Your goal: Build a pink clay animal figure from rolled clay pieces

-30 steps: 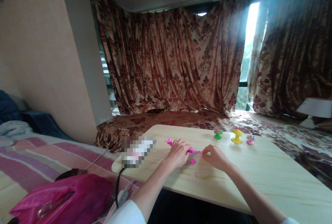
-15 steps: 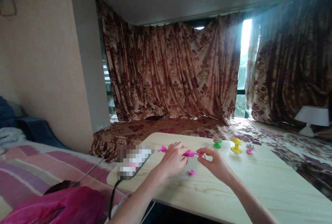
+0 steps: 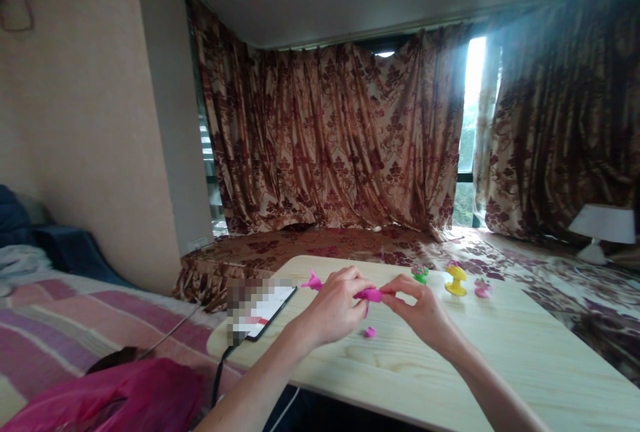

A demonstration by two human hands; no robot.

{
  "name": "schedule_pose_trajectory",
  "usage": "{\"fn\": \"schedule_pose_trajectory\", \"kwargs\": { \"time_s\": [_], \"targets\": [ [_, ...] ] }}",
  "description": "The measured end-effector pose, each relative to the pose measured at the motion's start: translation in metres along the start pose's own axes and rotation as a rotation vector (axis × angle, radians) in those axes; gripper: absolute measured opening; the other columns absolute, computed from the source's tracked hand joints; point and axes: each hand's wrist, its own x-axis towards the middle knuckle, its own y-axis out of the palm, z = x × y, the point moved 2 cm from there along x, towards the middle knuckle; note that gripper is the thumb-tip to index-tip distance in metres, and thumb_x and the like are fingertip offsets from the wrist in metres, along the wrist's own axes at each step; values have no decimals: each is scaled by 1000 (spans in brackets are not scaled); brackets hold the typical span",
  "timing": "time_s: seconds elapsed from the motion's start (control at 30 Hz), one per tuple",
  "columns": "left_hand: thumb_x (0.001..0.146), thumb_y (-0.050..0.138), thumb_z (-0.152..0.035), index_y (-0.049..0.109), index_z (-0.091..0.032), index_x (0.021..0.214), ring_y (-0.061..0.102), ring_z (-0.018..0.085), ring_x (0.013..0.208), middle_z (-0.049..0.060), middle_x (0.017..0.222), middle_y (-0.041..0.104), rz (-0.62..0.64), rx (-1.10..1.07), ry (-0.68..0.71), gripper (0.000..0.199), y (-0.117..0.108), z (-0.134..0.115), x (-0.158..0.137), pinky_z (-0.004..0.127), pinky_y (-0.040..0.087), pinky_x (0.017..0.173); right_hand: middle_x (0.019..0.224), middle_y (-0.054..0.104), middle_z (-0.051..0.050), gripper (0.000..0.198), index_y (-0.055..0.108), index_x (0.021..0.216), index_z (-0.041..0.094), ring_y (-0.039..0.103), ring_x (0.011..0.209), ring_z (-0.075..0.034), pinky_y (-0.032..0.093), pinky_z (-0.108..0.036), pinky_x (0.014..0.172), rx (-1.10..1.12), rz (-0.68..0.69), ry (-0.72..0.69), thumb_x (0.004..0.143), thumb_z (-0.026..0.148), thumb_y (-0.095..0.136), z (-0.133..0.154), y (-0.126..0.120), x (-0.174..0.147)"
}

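My left hand (image 3: 337, 305) is closed around a bright pink modelling-clay piece (image 3: 369, 295) above the table. A forked, fin-like end of the piece sticks out to the left of the hand, and its middle is hidden by the fingers. At the other end, my right hand (image 3: 413, 304) pinches the tip of the same clay piece between thumb and fingers. Below the hands, a small crumpled pink clay lump (image 3: 370, 333) lies on the wooden table (image 3: 450, 365).
Toward the back right of the table stand a green mushroom-like figure (image 3: 421, 273), a yellow one (image 3: 456, 281) and a pink one (image 3: 483, 287). A partly blurred tablet (image 3: 270, 315) with a black cable lies at the left edge. Beyond it is a striped bed (image 3: 125, 315).
My right hand has moved slightly left, up against the clay piece's end. The thin pink strand that stretched between the piece and my right fingers no longer shows.
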Motion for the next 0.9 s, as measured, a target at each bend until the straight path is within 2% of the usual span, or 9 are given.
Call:
{"fn": "schedule_pose_trajectory", "kwargs": {
  "time_s": [0.3,0.53,0.7,0.8,0.9],
  "targets": [
    [75,52,-9,67,-24,88,53,17,88,1,87,56,22,50,26,25,-3,-1,1,28,40,81,78,64,-2,14,70,78,24,58,80,-18,45,-31,75,-31,10,-23,83,26,57,7,-1,3],
    [78,51,-10,67,-23,91,53,18,89,2,87,56,4,15,0,25,-6,-2,1,28,41,80,87,66,-1,14,66,92,24,59,85,-18,45,-30,78,-5,-9,-7,84,27,55,5,-2,-1],
    [79,51,-11,67,-22,89,53,17,88,2,87,56,21,-17,14,22,-8,-7,1,27,41,78,86,64,-2,12,67,83,24,58,87,-18,44,-29,80,21,-17,-25,83,27,56,13,-1,-1],
    [81,50,-13,66,-21,87,54,17,87,2,86,56,26,-29,10,19,-9,-8,1,26,42,77,89,65,-2,15,67,88,23,58,88,-18,44,-28,80,36,-3,11,85,31,55,16,-6,1],
    [81,51,-13,66,-22,89,53,17,89,2,88,56,19,-19,14,19,-12,-9,0,27,41,79,86,67,-2,24,67,92,22,60,82,-18,45,-27,73,45,11,92,88,37,49,15,-10,2]
  ]
}}
